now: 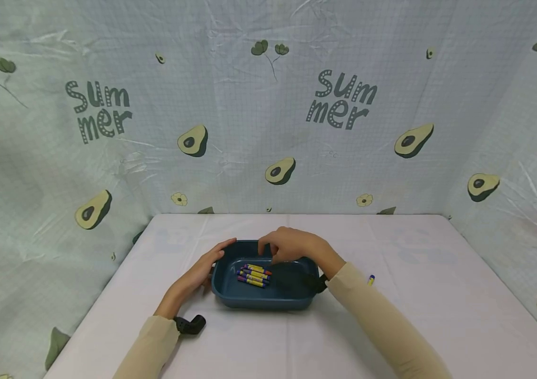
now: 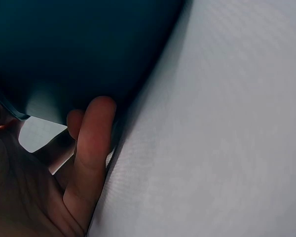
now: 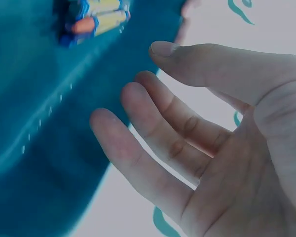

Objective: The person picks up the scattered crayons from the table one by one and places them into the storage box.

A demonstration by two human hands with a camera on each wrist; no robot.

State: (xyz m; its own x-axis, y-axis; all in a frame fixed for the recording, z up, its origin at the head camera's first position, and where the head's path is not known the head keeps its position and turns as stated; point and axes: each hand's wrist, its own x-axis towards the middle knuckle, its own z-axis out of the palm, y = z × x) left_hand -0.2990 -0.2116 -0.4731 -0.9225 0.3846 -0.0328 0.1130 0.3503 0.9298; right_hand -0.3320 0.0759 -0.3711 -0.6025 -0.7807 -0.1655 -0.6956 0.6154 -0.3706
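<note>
A dark blue rectangular dish [image 1: 264,303] stands on the table with several crayons [image 1: 253,276] lying side by side in its left half. They have yellow and blue-purple wrappers. My left hand [image 1: 202,268] holds the dish at its left end; in the left wrist view, fingers [image 2: 93,143] press against the outer wall. Over the far part of the dish is my right hand [image 1: 292,245], fingers bent downward and loosely parted. Nothing sits between its thumb and fingers in the right wrist view, where the crayons [image 3: 101,19] lie beyond the fingertips.
Right of the dish, a single yellow and blue crayon [image 1: 371,280] lies on the white-covered table [image 1: 406,326], partly hidden by the right sleeve. Behind and at both sides hangs a pale sheet [image 1: 249,95] printed with avocados and lettering.
</note>
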